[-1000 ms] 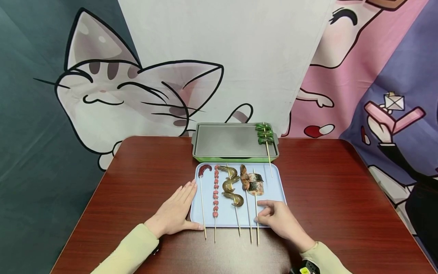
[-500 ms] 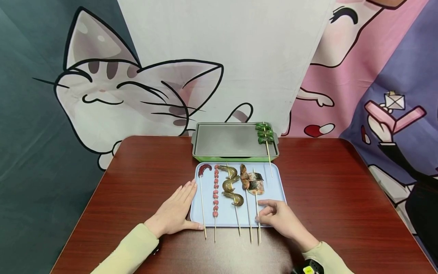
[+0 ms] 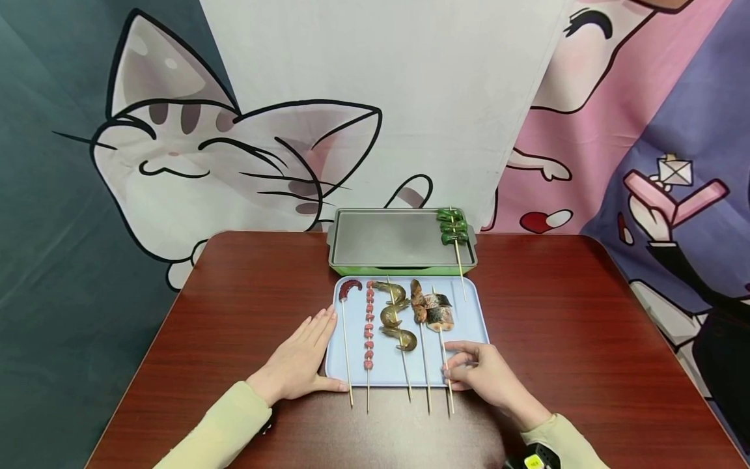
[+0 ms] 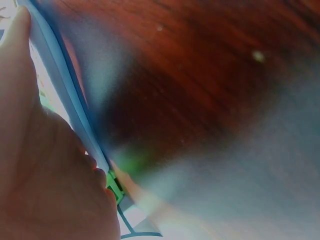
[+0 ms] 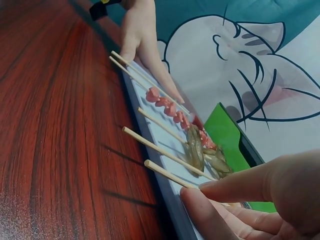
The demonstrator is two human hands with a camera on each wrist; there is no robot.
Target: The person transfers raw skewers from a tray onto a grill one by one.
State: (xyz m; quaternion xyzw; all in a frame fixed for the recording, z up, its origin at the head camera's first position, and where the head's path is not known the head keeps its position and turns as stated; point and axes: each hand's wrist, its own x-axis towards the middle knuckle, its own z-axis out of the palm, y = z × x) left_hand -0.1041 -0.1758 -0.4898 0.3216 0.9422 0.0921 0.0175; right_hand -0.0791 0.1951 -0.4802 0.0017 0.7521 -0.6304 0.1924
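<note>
Right grip (image 3: 477,371) pinches the fish skewer (image 3: 441,332); one skewer (image 3: 454,233) lies on the grill (image 3: 387,241) ahead, four remain beside it.

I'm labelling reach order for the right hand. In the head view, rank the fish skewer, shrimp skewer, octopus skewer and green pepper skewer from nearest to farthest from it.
1. Fish skewer: its stick is pinched in the right hand.
2. Shrimp skewer: middle of the blue tray.
3. Octopus skewer: tray's left edge, by the left hand.
4. Green pepper skewer: on the green grill pan, far side.
</note>
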